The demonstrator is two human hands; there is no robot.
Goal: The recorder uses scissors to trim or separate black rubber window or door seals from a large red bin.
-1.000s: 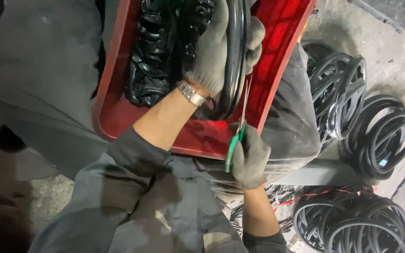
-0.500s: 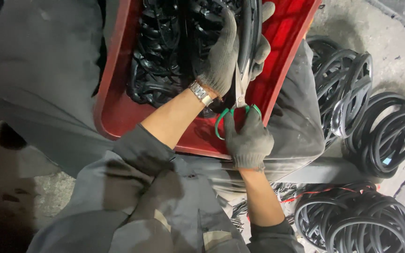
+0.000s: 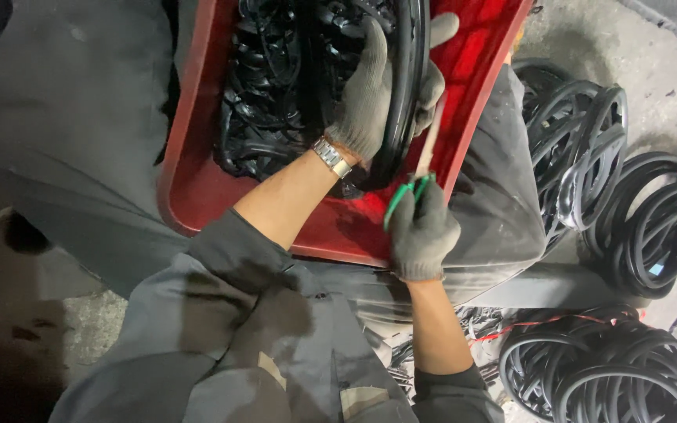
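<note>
left hand (image 3: 374, 94): our gloved grip is wrapped round a black rubber ring (image 3: 407, 86) – over the red tray (image 3: 197, 180)
right hand (image 3: 423, 227): clenched on green-handled scissors (image 3: 417, 168), blades at the ring
floor: finished rings (image 3: 613, 180) piled – right side

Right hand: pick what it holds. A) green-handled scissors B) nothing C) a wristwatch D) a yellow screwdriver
A: the gloved right hand grips green-handled scissors, blades pointing up toward the black rubber ring that the left hand holds over the red tray.
</note>
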